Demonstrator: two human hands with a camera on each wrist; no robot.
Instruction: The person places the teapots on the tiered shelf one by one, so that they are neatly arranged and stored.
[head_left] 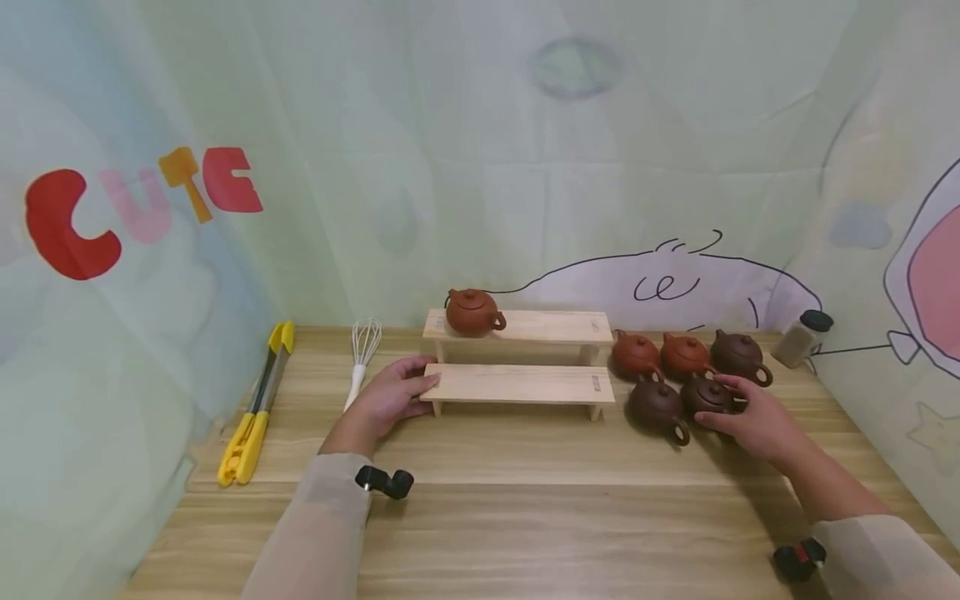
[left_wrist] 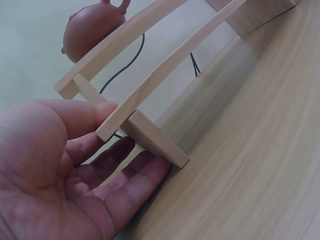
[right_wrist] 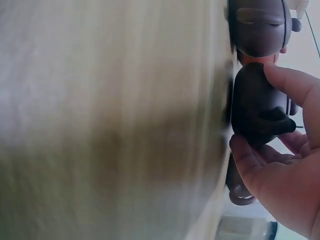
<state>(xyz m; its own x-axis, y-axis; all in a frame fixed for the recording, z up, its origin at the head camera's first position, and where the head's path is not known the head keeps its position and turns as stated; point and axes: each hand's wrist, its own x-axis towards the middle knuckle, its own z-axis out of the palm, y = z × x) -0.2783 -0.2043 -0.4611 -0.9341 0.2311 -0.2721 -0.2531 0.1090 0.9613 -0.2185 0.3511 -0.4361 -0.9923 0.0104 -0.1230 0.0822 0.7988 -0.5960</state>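
My left hand [head_left: 390, 392] holds the left end of the lower board of a two-step wooden stand [head_left: 517, 383]. In the left wrist view, the thumb lies on the board's end [left_wrist: 112, 125] and the fingers reach under it by the leg. A reddish-brown teapot [head_left: 471, 315] stands on the upper step's left part. To the right, my right hand [head_left: 757, 417] grips a dark brown teapot [head_left: 705, 393], thumb and fingers around its body. In the right wrist view, that dark teapot [right_wrist: 252, 97] shows its handle between thumb and fingers, close to the tabletop.
Beside the held teapot are another dark teapot [head_left: 654, 404], two reddish ones [head_left: 636, 356] and a dark one [head_left: 735, 354] behind. A black-lidded jar [head_left: 801, 342] stands far right. Yellow-handled tongs [head_left: 255, 408] and a white whisk [head_left: 360, 358] lie left. A printed curtain [head_left: 487, 208] backs the table.
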